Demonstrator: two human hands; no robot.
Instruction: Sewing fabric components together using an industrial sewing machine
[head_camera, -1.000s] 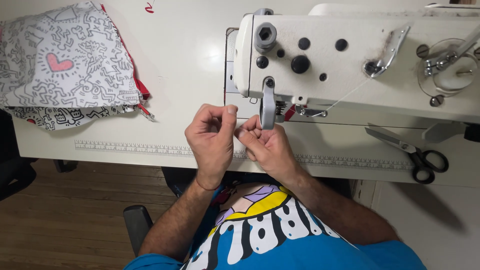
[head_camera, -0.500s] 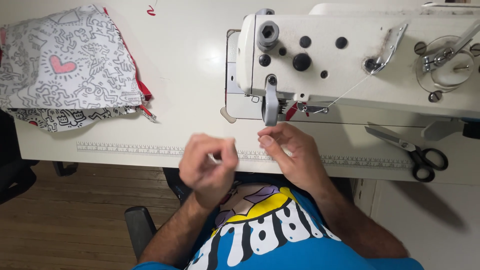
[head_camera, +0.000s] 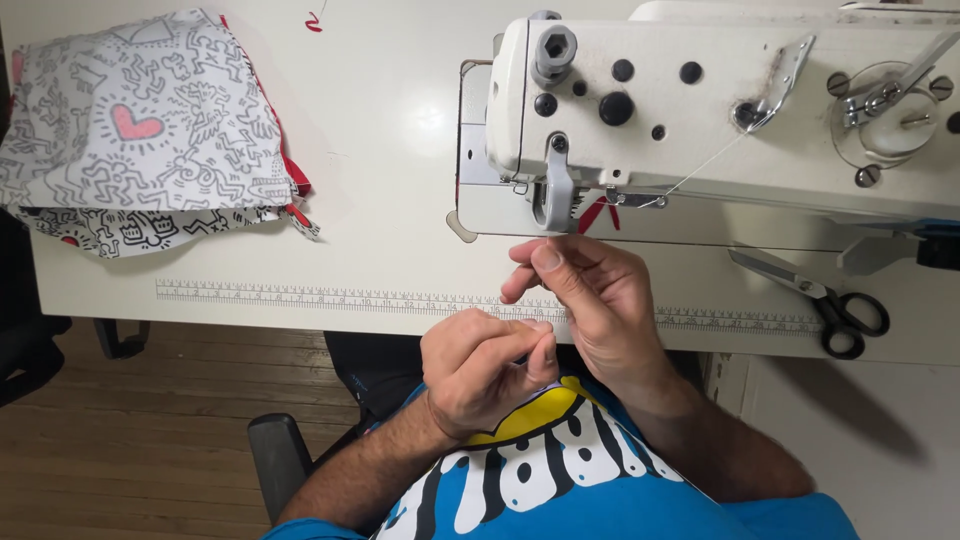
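Left hand (head_camera: 480, 368) sits low, at the near edge of the white table (head_camera: 380, 150), over the person's lap. Its fingers are curled in, thumb tip pressed to forefinger tip in a pinch. What it pinches is too fine to see, possibly thread, cannot tell.

Right hand (head_camera: 590, 300) is just above and to the right of the left hand, close to it, fingertips nearly meeting the left fingertips. Thumb (head_camera: 548, 262) is raised and laid against the forefinger, other fingers loosely bent. Pinched together too, the content not visible.

Directly beyond the right hand is the white sewing machine (head_camera: 720, 110), its needle and presser foot area (head_camera: 555, 195) just past the fingertips, not touching them. A thin thread (head_camera: 700, 170) runs slanting across the machine face above the right hand. A small red bit (head_camera: 598, 214) hangs under the machine head, near the right thumb.

To the right of the right hand, well apart, black-handled scissors (head_camera: 825, 300) lie on the table. Far to the left of the left hand lies a pile of white fabric with black doodle print and a red heart (head_camera: 140, 140), with red edging. A printed ruler strip (head_camera: 300, 297) runs along the table edge, passing behind both hands.

Person wears a blue shirt with a yellow and white graphic (head_camera: 540, 470).
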